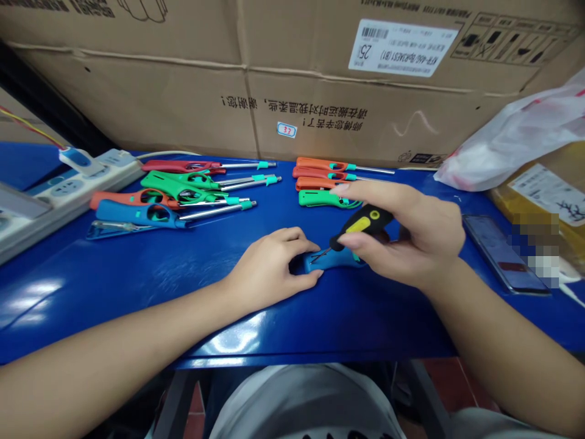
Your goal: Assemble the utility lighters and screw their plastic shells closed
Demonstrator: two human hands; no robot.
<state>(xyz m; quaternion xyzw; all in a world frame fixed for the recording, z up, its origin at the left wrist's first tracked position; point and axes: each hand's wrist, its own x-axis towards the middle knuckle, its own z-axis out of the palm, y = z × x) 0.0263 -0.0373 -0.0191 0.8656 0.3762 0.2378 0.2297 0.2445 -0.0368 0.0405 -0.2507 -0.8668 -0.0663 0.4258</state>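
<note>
My left hand (274, 265) is closed round one end of a blue lighter body (331, 261) lying on the blue table (137, 274). My right hand (406, 235) grips a black and yellow screwdriver (361, 225), its metal tip pointing down-left onto the blue lighter body. Both hands meet near the middle of the table, close to its front edge.
A pile of long-nosed lighters (178, 195) in red, green, orange and blue lies at the back left. A smaller group (326, 180) lies behind my right hand. A power strip (59, 189) sits far left, a phone (503, 253) and plastic bag (516, 140) at right, cardboard boxes (274, 73) behind.
</note>
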